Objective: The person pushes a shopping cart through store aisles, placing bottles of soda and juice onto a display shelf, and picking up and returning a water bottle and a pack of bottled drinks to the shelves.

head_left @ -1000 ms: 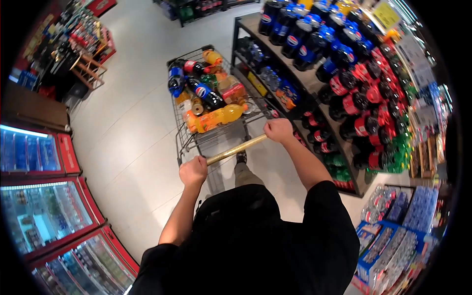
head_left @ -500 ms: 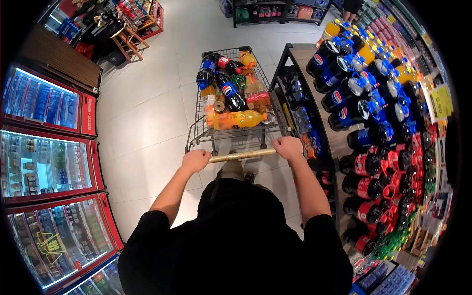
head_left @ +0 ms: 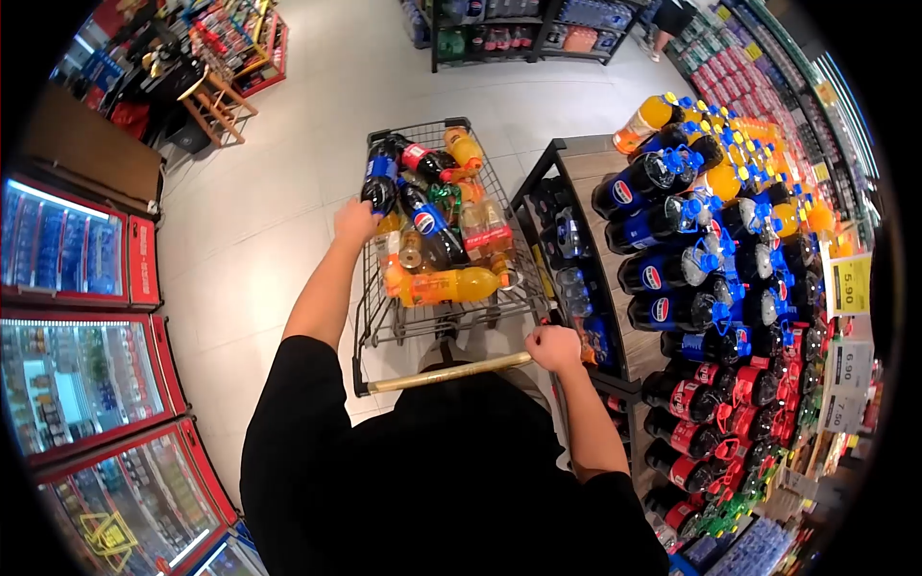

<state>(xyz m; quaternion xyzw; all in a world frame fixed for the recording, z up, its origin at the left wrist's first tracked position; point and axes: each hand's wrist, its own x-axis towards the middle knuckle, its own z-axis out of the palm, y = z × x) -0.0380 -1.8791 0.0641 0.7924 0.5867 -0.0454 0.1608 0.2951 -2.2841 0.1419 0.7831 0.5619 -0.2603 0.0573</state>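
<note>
A wire shopping cart (head_left: 370, 317) stands before me, loaded with several soft-drink bottles. My right hand (head_left: 554, 348) is wrapped around the right end of its pale handle (head_left: 451, 372). At the basket's left side, my left hand (head_left: 356, 221) closes at the neck end of a dark Pepsi bottle (head_left: 380, 169); the fingers partly hide its cap. A second Pepsi bottle (head_left: 429, 223) lies slanted in the middle. An orange soda bottle (head_left: 447, 286) lies across the near end, and a red-labelled cola bottle (head_left: 423, 158) is toward the far end.
On the right, a display table (head_left: 588, 168) bears many stacked soda bottles (head_left: 663, 278). Glass-door fridges (head_left: 82, 374) line the left. A wooden stool (head_left: 216, 104) and a drinks shelf (head_left: 485, 38) stand farther off. Someone's legs (head_left: 661, 38) show at the far right.
My left hand has let go of the cart handle and reached forward to the Pepsi bottle at the basket's left side. The right hand stays on the handle, and the cart now sits angled.
</note>
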